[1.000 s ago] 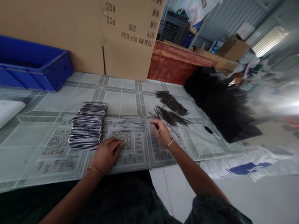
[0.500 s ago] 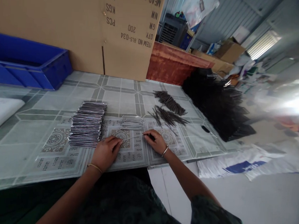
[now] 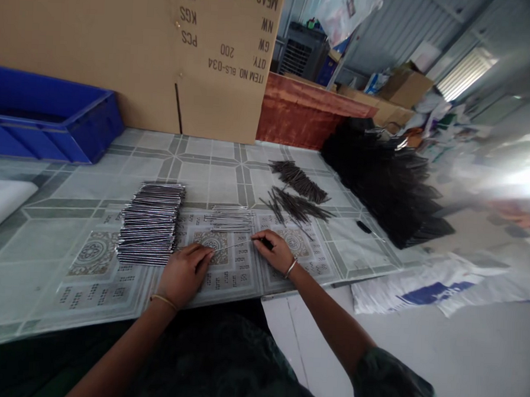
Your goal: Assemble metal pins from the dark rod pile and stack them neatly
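Observation:
A thin silvery rod (image 3: 230,246) spans the gap between my two hands, just above the patterned mat. My left hand (image 3: 184,274) pinches its left end between thumb and fingers. At its other end my right hand (image 3: 274,251) is closed, with fingertips pressed together at a small dark tip; the exact contact is too small to make out. Left of my hands lies a thick stack of dark-and-silver banded sticks (image 3: 150,225). Directly beyond the rod rests a smaller row of thin silvery rods (image 3: 232,219). Dark thin sticks (image 3: 298,206) lie in loose piles beyond my right hand.
A blue crate (image 3: 91,124) stands at the back left, beside a large cardboard sheet (image 3: 220,107). A white object (image 3: 5,202) sits at the left edge. A black heap (image 3: 381,181) lies on the right, near a small black item (image 3: 363,227). White sacks (image 3: 433,290) lie below the table.
The view has shifted slightly, so the table's things appear a little further left. Both hands keep nearly the same pose around the thin rod.

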The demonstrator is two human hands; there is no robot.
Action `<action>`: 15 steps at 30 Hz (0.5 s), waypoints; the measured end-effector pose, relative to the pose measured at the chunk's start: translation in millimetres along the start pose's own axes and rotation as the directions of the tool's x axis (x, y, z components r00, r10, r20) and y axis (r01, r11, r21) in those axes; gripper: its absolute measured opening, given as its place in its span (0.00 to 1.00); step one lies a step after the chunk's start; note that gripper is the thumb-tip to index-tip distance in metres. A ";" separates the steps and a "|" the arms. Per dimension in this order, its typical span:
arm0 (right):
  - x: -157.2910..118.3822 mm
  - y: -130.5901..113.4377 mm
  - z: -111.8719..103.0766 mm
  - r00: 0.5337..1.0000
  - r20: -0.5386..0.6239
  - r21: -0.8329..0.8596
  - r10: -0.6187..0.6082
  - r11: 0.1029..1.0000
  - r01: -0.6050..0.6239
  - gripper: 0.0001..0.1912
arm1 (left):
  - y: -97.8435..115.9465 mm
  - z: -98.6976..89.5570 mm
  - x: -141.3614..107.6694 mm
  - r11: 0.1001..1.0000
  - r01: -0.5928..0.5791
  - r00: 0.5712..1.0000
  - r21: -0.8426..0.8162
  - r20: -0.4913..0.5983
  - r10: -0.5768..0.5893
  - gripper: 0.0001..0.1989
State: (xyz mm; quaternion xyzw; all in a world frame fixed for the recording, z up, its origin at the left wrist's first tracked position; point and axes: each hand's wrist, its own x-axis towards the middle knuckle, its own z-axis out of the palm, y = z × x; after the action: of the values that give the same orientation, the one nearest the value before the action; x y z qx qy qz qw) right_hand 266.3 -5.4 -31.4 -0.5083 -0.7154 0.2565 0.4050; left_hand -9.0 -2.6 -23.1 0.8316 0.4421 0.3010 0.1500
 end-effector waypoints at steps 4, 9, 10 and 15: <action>-0.6 1.9 0.9 1.000 -0.011 0.001 -0.006 1.000 0.006 0.08 | -1.3 0.9 -0.8 1.000 0.004 1.000 -0.002 -0.001 -0.004 0.17; -0.9 1.2 0.8 1.000 -0.003 -0.003 0.003 1.000 -0.003 0.08 | -1.9 0.7 -1.3 1.000 0.003 1.000 -0.006 0.007 -0.003 0.16; -0.7 0.7 0.7 1.000 0.001 -0.006 0.009 1.000 -0.009 0.08 | -1.6 0.5 -1.4 1.000 0.004 1.000 -0.007 0.005 -0.004 0.16; 0.0 -1.7 -0.1 1.000 -0.007 -0.002 0.025 1.000 -0.025 0.08 | -0.4 -0.2 -1.2 1.000 0.002 1.000 -0.014 0.000 -0.002 0.16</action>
State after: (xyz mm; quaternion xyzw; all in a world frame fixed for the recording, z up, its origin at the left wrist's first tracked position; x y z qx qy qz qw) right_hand 265.5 -6.1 -30.1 -0.5184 -0.7079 0.2591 0.4038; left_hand -9.8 -3.4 -23.6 0.8301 0.4406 0.3039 0.1561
